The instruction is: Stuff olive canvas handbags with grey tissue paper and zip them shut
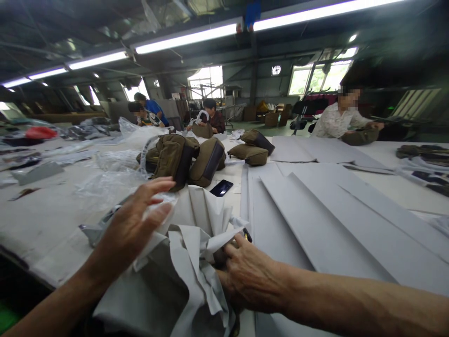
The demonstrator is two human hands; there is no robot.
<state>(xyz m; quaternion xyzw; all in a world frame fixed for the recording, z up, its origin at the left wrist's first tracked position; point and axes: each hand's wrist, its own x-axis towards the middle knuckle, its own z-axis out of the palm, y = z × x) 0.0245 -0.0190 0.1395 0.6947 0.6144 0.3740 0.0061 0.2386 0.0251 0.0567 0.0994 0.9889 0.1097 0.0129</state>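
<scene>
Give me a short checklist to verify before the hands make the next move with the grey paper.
1. Left hand on the crumpled grey paper: ok, fingers spread.
2. Right hand in the paper folds: ok; what it grips, cannot tell.
3. Black phone apart from the paper: ok.
4. Flat grey sheets beside the right hand: ok.
5. Olive bags behind the paper, apart: ok.

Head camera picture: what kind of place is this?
Probably a bag-making workshop. Olive bags are piled on a long work table, grey paper sheets lie stacked, and other people sit working.
</scene>
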